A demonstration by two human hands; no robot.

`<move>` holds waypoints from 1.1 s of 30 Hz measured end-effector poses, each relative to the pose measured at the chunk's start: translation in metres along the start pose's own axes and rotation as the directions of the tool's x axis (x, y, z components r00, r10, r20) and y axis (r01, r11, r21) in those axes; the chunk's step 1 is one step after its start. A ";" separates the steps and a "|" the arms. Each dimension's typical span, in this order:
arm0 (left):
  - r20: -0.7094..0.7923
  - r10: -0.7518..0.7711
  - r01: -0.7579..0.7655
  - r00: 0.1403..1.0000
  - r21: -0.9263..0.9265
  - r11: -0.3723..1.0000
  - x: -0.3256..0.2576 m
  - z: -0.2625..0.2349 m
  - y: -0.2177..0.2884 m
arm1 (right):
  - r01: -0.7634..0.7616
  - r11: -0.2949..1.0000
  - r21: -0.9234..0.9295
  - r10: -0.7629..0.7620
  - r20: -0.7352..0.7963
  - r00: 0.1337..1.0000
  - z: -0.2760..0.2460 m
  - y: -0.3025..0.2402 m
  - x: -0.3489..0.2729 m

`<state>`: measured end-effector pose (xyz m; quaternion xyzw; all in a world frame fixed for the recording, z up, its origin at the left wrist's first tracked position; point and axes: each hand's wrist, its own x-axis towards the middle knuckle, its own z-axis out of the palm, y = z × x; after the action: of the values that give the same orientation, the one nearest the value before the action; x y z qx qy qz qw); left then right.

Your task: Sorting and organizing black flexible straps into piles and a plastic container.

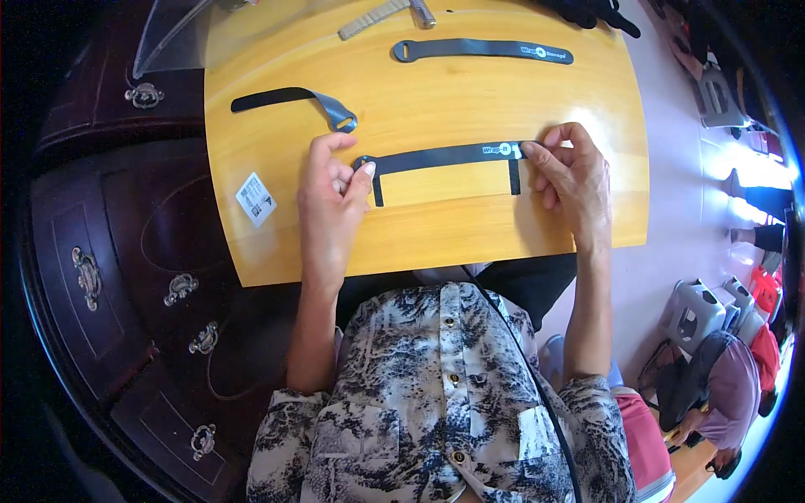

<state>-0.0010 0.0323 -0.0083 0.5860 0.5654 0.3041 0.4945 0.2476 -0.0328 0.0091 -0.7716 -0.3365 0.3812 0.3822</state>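
A dark grey hook-and-loop strap (444,157) is stretched straight across the near part of the wooden table, white print near its right end. My left hand (327,189) pinches its slotted left end between thumb and fingers. At the other end, my right hand (579,176) grips the tip with thumb and forefinger. Just below the strap, two short black strips (515,178) stand upright to it on the tabletop, with a thin line running between them. Beyond my left hand lies a second strap (323,102), twisted, its slotted end toward me. A third strap (482,50) rests flat farther back.
A white printed label (255,199) lies at the table's (436,226) left. A beige band with a metal piece (377,17) is at the far edge, black items (591,12) at far right. Dark drawers (84,277) flank the left; grey stools (694,317) and a seated person are rightward.
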 end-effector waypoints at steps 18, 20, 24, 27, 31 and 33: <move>-0.051 0.104 -0.083 0.993 0.316 0.945 0.002 -0.003 -0.007 | -0.012 0.998 -0.059 0.016 0.058 0.998 -0.008 0.001 0.010; -0.033 0.117 -0.104 0.993 0.261 0.960 0.000 -0.005 -0.007 | 0.011 0.998 -0.065 -0.007 0.063 0.998 -0.009 -0.001 0.006; -0.082 0.154 -0.136 0.985 0.195 0.971 -0.003 0.000 0.001 | 0.108 0.976 -0.187 -0.113 -0.016 0.993 -0.016 -0.007 -0.002; -0.071 0.445 -0.328 0.893 0.576 0.749 -0.015 0.001 0.008 | 0.498 0.802 -0.330 -0.541 -0.045 0.840 0.003 -0.006 -0.020; 0.384 0.492 -0.613 0.781 0.619 0.490 -0.017 0.014 0.000 | 0.741 0.422 -0.522 -0.724 0.298 0.622 0.047 0.000 -0.031; 0.446 0.442 -0.626 0.778 0.610 0.486 -0.020 0.020 -0.002 | 0.732 0.393 -0.556 -0.662 0.382 0.645 0.061 0.008 -0.033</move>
<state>0.0128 0.0083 -0.0129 0.9097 0.3643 0.1209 0.1585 0.1814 -0.0429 -0.0120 -0.6202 -0.7587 0.0753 0.1847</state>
